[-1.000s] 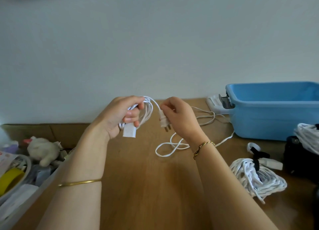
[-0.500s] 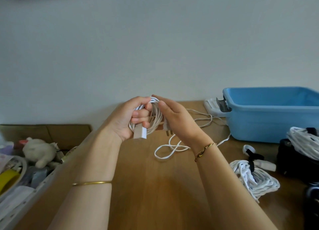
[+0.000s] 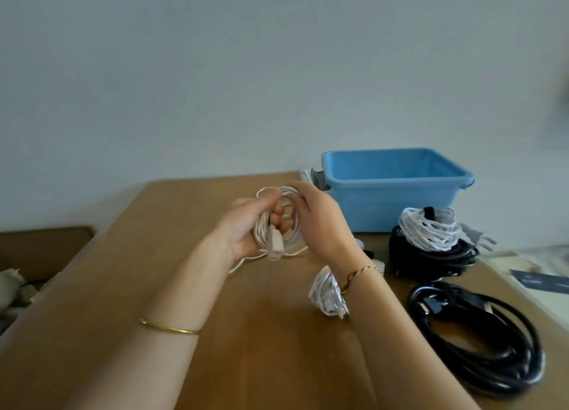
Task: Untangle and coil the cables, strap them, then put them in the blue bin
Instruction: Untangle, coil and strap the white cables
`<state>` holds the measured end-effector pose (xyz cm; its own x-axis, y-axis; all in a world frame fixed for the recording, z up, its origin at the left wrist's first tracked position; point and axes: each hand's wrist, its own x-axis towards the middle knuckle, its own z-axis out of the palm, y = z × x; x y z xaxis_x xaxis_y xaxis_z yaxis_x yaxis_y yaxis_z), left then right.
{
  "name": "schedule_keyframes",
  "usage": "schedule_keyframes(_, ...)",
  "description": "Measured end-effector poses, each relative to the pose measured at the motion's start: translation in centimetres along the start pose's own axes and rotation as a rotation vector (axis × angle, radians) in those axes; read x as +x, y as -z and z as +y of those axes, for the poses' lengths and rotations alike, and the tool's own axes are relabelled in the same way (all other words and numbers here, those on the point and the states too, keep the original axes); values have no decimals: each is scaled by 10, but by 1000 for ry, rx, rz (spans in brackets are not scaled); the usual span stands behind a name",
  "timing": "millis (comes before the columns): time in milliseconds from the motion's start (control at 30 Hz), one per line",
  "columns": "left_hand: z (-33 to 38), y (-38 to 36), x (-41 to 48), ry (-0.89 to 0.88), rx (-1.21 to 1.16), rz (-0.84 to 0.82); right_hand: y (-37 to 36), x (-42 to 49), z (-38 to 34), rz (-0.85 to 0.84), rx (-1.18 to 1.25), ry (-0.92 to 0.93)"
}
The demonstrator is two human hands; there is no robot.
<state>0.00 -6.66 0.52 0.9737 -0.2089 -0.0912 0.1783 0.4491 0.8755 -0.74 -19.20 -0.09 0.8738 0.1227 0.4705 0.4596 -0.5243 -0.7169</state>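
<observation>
**Cable tidy-up: about midway, nothing visible in the bin**

The thin white cable [image 3: 291, 237] is up off the wooden worktop [image 3: 246, 348], wound into loops between both hands, just left of the blue plastic bin [image 3: 385, 209]. The left hand [image 3: 243, 228] has its fingers wrapped round the bunch, with the white rectangular plug block [image 3: 275, 246] dangling under it. The right hand [image 3: 323, 221] lies against the other side of the loops. Its back faces the camera, so I can't tell if it's pinching or just pressing. A loose tail droops to the worktop and there's no strap on it, so I'd call this one coiled-ish but not strapped yet.

Elsewhere, a white coil with a black strap [image 3: 431, 228] sits on a black bundle [image 3: 400, 252] near the bin, so it looks done bar binning. A small white bundle [image 3: 328, 295] lies under the right wrist, strap unclear. The thick black cable [image 3: 480, 348] lies in loose loops with no strap I can see. No cable shows in the bin, though its floor is hidden.
</observation>
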Motion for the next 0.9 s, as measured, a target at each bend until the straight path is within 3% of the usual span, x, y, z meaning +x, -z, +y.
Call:
schedule_keyframes(100, -8, -6, 5, 58, 58, -4, 5, -9, 7, 10, -24, -43)
schedule_keyframes(200, -19, -13, 13, -28, 147, 137, 6, -16, 10, 18, 44, -71)
schedule_keyframes(267, -22, -16, 17, -87, 180, 201, 4, -21, 13, 109, 164, -179)
schedule_keyframes(300, -22, -16, 19, -113, 190, 234, 4, -21, 16, 190, 121, -252)
schedule_keyframes(367, -21, -14, 22, -151, 213, 295, 9, -20, 25, 262, -299, -367)
schedule_keyframes(433, -20, -15, 23, -161, 236, 322, 13, -20, 32, 172, -643, -443)
schedule_keyframes(500, -20, -16, 23, -158, 236, 318, 17, -22, 32, 33, -737, -524)
schedule_keyframes(900, -8, -8, 20, -193, 212, 339, 18, -23, 29, -258, -732, -620)
